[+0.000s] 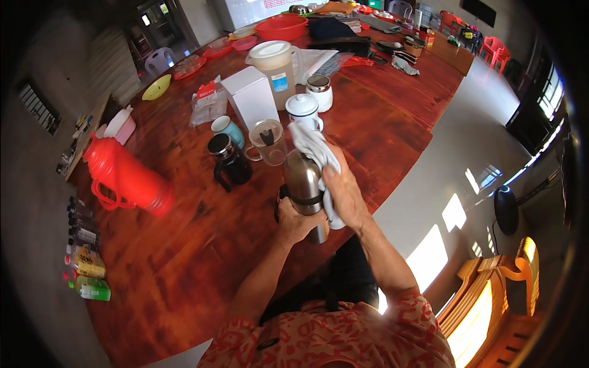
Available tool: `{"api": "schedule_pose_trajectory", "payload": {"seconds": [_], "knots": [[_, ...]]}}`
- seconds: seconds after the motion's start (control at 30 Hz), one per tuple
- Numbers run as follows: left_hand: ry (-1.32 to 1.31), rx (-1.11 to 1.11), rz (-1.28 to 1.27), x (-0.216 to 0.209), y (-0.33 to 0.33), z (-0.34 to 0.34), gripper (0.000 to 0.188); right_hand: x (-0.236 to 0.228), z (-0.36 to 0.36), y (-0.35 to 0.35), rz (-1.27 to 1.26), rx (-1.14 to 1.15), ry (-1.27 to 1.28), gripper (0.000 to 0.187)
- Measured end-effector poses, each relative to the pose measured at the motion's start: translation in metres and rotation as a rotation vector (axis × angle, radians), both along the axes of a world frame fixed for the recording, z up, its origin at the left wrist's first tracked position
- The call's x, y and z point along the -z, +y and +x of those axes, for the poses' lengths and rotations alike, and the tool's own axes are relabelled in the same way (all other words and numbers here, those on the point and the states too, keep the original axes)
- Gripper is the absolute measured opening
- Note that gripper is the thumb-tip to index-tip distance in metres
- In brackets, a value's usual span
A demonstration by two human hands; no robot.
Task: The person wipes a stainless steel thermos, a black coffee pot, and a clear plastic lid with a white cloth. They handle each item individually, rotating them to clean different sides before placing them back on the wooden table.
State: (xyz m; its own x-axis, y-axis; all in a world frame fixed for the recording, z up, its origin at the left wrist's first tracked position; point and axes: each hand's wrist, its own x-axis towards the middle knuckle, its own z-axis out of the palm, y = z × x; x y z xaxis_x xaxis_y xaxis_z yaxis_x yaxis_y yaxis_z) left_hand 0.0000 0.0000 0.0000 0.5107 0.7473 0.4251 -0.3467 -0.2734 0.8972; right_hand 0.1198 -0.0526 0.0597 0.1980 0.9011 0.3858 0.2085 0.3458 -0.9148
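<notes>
The left hand [297, 222] is gripping a stainless-steel flask [298, 174], seemingly bracing it; the right hand [347, 191] is holding a white cloth [310, 145] against it.

Daylight enters through the barred window [551, 93] at right, throwing hard, nearly white patches on the grey floor [443, 167] and bleaching parts of the wooden chair [478, 316]. The worktop [202, 257] is moderately lit; the steel flask [300, 172] carries bright highlights. The left wall [37, 184] sits dim and soft. The red vacuum flask [132, 175] looks slightly smeared. Straight edges bow outward toward blackened corners.
</notes>
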Motion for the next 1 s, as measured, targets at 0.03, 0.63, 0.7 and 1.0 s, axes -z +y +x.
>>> {"api": "schedule_pose_trajectory", "payload": {"seconds": [0.03,0.63,0.7,1.0], "knots": [[-0.014,0.005,-0.054,-0.001,0.001,0.001,0.056,0.006,-0.006,-0.003,0.07,0.094,-0.088,0.071],[0.182,-0.068,0.02,-0.01,-0.017,-0.002,0.062,0.042,0.007,-0.004,-0.13,-0.166,0.601,0.06],[0.145,-0.097,0.099,0.012,-0.007,-0.006,0.061,0.076,0.002,-0.001,-0.136,-0.133,0.586,0.055],[0.169,-0.111,0.027,0.018,-0.007,-0.005,0.048,0.148,-0.003,-0.013,-0.073,0.303,0.309,0.037]]}}
